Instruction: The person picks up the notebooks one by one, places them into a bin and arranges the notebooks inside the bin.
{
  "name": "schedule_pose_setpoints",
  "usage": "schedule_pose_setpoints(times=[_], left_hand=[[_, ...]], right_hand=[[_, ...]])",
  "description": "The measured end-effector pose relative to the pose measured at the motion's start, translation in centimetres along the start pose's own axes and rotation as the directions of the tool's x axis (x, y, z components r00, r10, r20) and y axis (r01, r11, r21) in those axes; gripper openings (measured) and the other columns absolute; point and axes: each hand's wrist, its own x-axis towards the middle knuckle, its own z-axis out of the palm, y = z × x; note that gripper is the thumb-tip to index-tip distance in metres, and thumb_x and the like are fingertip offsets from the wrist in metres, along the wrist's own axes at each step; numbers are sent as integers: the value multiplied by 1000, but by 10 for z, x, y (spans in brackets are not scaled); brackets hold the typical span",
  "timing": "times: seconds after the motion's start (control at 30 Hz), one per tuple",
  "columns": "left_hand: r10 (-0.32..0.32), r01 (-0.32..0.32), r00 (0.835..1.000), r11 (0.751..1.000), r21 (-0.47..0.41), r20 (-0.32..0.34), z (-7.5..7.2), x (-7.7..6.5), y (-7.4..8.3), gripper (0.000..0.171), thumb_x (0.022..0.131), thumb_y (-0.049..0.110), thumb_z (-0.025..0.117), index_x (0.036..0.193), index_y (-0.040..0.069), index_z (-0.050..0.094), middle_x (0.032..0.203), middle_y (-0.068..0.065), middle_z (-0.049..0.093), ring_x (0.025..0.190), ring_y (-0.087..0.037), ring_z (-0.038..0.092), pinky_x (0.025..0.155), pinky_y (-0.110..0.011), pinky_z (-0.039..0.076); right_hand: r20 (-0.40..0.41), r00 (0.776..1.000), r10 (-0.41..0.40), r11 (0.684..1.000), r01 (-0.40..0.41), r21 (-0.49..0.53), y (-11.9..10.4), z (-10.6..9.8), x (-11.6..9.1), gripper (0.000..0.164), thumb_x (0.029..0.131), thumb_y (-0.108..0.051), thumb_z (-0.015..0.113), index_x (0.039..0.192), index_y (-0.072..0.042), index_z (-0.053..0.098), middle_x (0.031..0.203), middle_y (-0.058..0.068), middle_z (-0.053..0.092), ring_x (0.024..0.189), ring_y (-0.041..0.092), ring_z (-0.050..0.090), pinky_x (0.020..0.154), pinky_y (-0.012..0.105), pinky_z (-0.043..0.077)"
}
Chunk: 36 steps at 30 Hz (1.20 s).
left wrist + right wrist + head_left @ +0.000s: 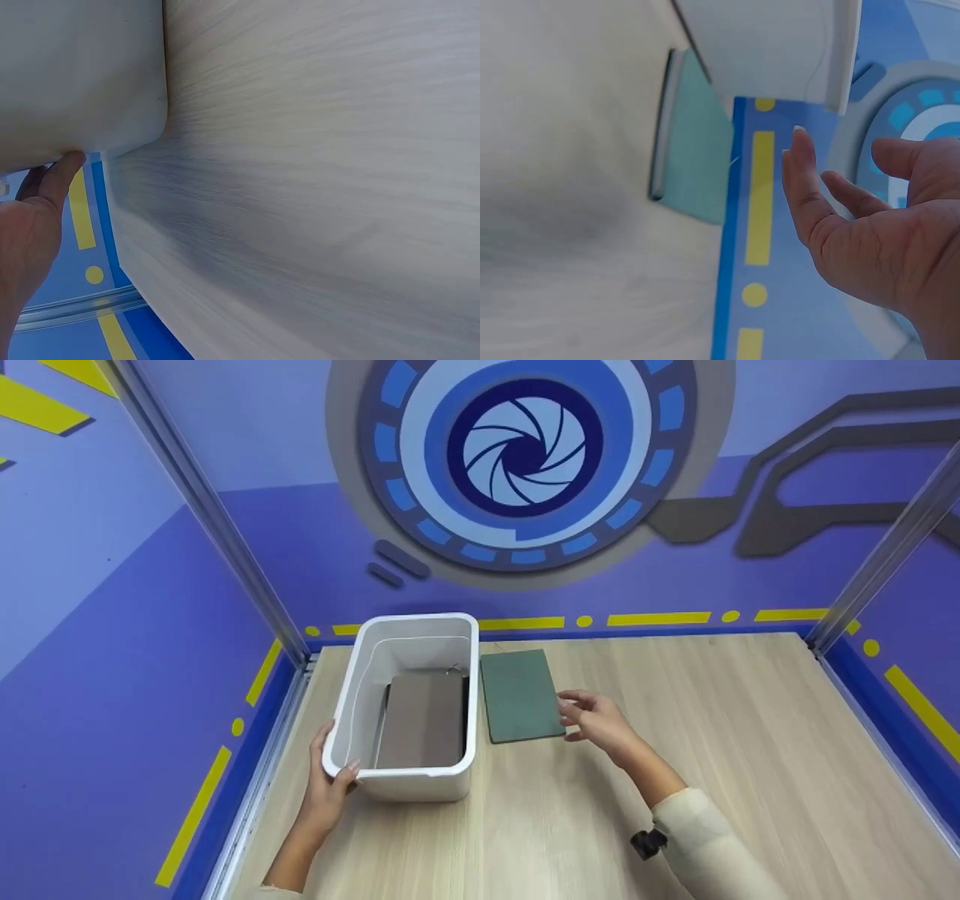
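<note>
A white plastic bin (397, 786) stands on the left part of the table, and my left hand (328, 787) grips its near-left corner, thumb over the rim and fingers along the outer side. In the left wrist view that hand (37, 217) is against the bin (82, 75). Inside the bin lies a brown-covered notebook (421, 712), with dark edges of other things partly hidden beneath it. A green notebook (521, 697) lies flat just right of the bin. By its right edge hovers my right hand (600, 724), fingers loosely bent and holding nothing; the right wrist view shows it apart from the notebook (694, 146).
The wood-grain table (712, 750) is bounded by printed blue panels at the back and sides. Metal posts (217, 525) rise at the back corners. A small black device (648, 844) sits at my right sleeve.
</note>
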Motion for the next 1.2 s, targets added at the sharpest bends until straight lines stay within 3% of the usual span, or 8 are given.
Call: schedule_pose_setpoints(times=[0.27, 0.53, 0.7, 0.8, 0.9, 1.03, 1.2], left_hand=[[16, -16, 1000, 1000, -17, 1, 0, -1, 0, 79, 106, 10, 54, 168, 18, 7, 157, -29, 34, 127, -33, 55, 88, -27, 57], [9, -9, 1000, 1000, -11, 8, 0, 0, 1, 79, 106, 10, 54, 169, 21, 7, 158, -26, 33, 131, -35, 52, 90, -26, 56], [7, -7, 1000, 1000, 7, 2, -2, -4, 1, 78, 106, 11, 53, 169, 21, 8, 158, -27, 34, 132, -41, 50, 90, -27, 56], [5, -5, 1000, 1000, 2, -7, -3, -6, 3, 78, 106, 10, 54, 168, 21, 9, 157, -28, 35, 129, -39, 52, 89, -27, 57], [2, -2, 1000, 1000, -3, -14, -4, -6, 3, 78, 105, 10, 54, 168, 21, 9, 156, -28, 35, 128, -39, 53, 88, -27, 57], [-3, 3, 1000, 1000, 4, -6, -2, -5, 2, 79, 105, 10, 54, 169, 22, 9, 155, -28, 35, 126, -35, 53, 88, -27, 57], [0, 0, 1000, 1000, 2, 3, -1, -2, 1, 80, 105, 9, 53, 169, 21, 7, 153, -28, 36, 124, -34, 53, 87, -27, 56]], right_hand=[[-23, 999, 33, 999, -33, -21, 25, -9, -7, 53, 109, -27, 59, 153, 2, 52, 146, 31, 60, 124, 39, 68, 92, 45, 63], [-156, 986, 59, 998, -63, -24, 48, -1, 6, 48, 104, -21, 66, 145, 4, 59, 126, 24, 69, 114, 37, 69, 91, 44, 62], [-253, 963, 98, 995, -104, -10, 59, 10, 19, 50, 101, -19, 70, 144, 3, 60, 116, 17, 68, 97, 28, 69, 85, 40, 61], [-294, 950, 103, 993, -117, -28, 62, 20, 27, 57, 99, -20, 72, 150, 2, 56, 125, 22, 67, 95, 29, 68, 80, 39, 60], [-316, 944, 91, 987, -128, -97, 64, 31, 34, 67, 98, -21, 73, 156, 1, 49, 143, 28, 62, 116, 38, 69, 94, 46, 60], [-347, 937, 47, 950, -149, -275, 67, 44, 43, 77, 96, -27, 76, 159, 4, 43, 153, 31, 56, 141, 46, 56, 115, 57, 48], [-356, 934, -15, 845, -179, -504, 66, 58, 51, 86, 95, -38, 77, 159, 6, 40, 147, 33, 54, 139, 50, 54, 114, 61, 46]])
